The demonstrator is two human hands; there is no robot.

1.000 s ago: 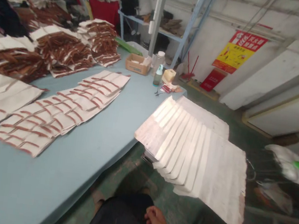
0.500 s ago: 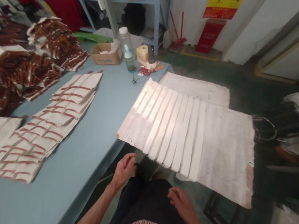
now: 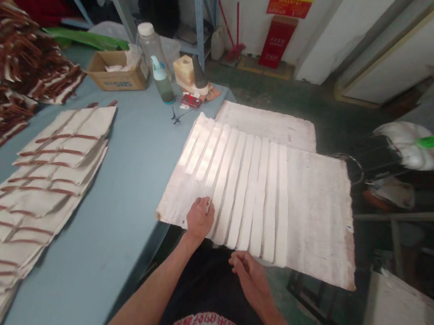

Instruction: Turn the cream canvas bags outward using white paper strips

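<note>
A pale, worn board (image 3: 314, 211) juts out from the table corner, with several long white strips (image 3: 251, 188) side by side on it. The strips at its left are shorter. Over the board's near left part is my left hand (image 3: 200, 218), closed, with thumb and forefinger pinched beside a long strip. A small pale bit shows at the fingertips, too little to name. My right hand (image 3: 250, 277) is just off the near edge of the board, in front of my dark shirt. Its fingers are curled together, and what they hold, if anything, is hidden.
Left on the blue table (image 3: 119, 182) lie overlapping cream pieces with brown bands (image 3: 38, 198) and brown-and-white bundles (image 3: 13, 48). A cardboard box (image 3: 117, 76), bottles (image 3: 163, 82) and a pale block (image 3: 184, 71) stand behind. Another pale board (image 3: 269, 121) lies beyond the strips.
My left hand has moved forward from beside the table edge onto the board's near left part. My right hand has come left and nearer the board's edge. The view has shifted right.
</note>
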